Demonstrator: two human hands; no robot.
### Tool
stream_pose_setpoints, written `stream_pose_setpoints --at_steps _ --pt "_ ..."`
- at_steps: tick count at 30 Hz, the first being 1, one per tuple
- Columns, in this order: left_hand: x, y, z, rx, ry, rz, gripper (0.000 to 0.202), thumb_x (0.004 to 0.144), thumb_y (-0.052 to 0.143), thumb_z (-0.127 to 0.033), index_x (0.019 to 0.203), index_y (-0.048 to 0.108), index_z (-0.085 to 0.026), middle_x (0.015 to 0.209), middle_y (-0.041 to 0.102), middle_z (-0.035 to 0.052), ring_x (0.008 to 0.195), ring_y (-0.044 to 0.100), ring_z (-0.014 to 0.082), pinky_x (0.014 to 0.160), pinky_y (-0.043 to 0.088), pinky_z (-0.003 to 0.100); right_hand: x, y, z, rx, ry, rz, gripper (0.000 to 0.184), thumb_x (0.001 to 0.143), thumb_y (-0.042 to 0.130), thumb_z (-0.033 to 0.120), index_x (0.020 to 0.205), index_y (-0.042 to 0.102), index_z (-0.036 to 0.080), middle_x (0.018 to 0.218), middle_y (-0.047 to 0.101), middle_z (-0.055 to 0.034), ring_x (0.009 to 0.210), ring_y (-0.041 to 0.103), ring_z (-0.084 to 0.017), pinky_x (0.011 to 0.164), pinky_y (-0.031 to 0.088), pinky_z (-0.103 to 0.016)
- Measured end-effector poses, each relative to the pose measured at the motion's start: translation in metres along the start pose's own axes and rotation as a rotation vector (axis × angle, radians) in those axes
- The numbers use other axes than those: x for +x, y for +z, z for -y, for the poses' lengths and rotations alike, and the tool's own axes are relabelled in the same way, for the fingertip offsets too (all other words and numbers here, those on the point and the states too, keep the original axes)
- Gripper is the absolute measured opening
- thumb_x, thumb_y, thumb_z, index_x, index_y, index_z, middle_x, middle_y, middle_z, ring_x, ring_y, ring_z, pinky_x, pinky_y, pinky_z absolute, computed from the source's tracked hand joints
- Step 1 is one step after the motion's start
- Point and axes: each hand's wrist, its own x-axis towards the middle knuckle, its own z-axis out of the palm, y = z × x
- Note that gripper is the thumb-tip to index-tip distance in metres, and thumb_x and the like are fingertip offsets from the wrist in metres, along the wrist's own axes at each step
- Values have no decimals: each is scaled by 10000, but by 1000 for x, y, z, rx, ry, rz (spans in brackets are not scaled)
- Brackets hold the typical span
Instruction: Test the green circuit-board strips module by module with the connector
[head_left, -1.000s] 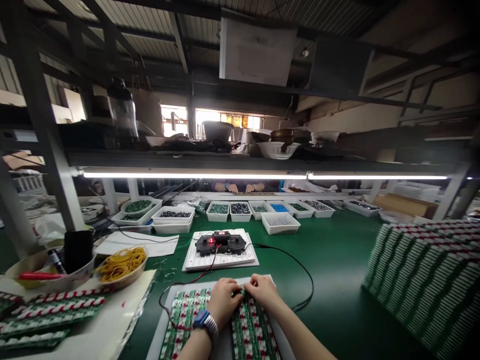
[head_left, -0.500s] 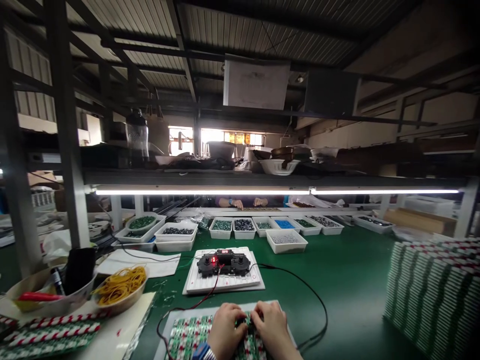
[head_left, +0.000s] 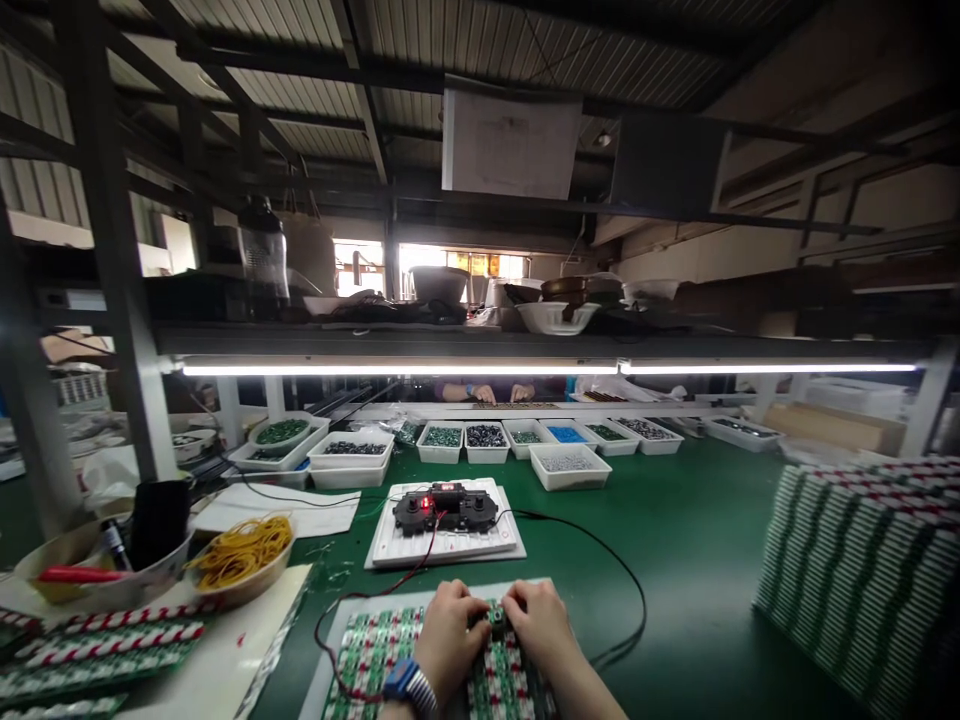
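Note:
My left hand (head_left: 448,632), with a blue watch on its wrist, and my right hand (head_left: 541,625) rest side by side on a panel of green circuit boards (head_left: 367,655) with red and white parts. Both hands have curled fingers pinching a small dark part (head_left: 495,614) between them at the panel's top edge. The panel lies on a white sheet near the table's front edge. Just beyond it a black device with a red light (head_left: 445,507) sits on a white tray (head_left: 447,540), with red and black wires running back toward my hands.
A tall stack of boards (head_left: 862,560) stands at the right. Left are a bowl of yellow rubber bands (head_left: 240,552), a bowl with pens (head_left: 82,570) and more boards (head_left: 97,650). White parts bins (head_left: 562,468) line the back. Another person's hands (head_left: 499,392) work across the bench.
The view tilted up, then slightly back down. My hands stay together on the panel with only small finger shifts.

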Motion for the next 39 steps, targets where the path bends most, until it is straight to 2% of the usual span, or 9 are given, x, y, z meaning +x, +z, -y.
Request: stream_pose_setpoints --at_steps 8,13,18,25,31,39 --pt "0 0 1 71 27 30 228 814 622 -237 988 769 -243 923 669 55 982 539 229 896 420 310 2 0 0 40 -14 44 217 882 548 263 834 751 200 882 712 -70 983 596 -222 840 392 -249" --pt "-2 -3 -5 144 49 3 212 817 630 -240 971 775 -256 905 677 55 986 524 241 920 407 340 -1 -8 6 58 5 67 197 856 568 241 824 755 190 888 715 -77 1004 585 -229 849 392 -252" --pt "-2 -9 -15 226 68 -9 206 812 643 -223 970 771 -260 932 687 56 1014 514 255 965 376 380 -4 -10 4 132 -19 33 190 844 579 255 789 754 208 849 722 -48 969 588 -219 826 408 -246" --pt "9 -20 -16 234 44 -18 209 848 636 -252 1010 767 -272 940 689 56 994 530 252 922 395 372 2 -4 5 186 -9 -35 246 885 524 282 862 763 228 894 735 -29 973 593 -210 847 411 -251" --pt "15 -12 -10 213 55 -36 238 843 633 -212 1040 758 -255 950 680 60 995 534 247 928 406 358 3 -5 8 158 41 -33 221 882 545 279 857 762 256 888 734 -20 991 591 -209 844 395 -266" --pt "14 -5 -1 145 72 -38 240 831 612 -198 1011 761 -253 921 668 52 962 556 225 887 448 315 4 -10 8 129 30 -1 197 875 571 292 858 766 272 895 736 -15 1009 585 -212 841 377 -276"
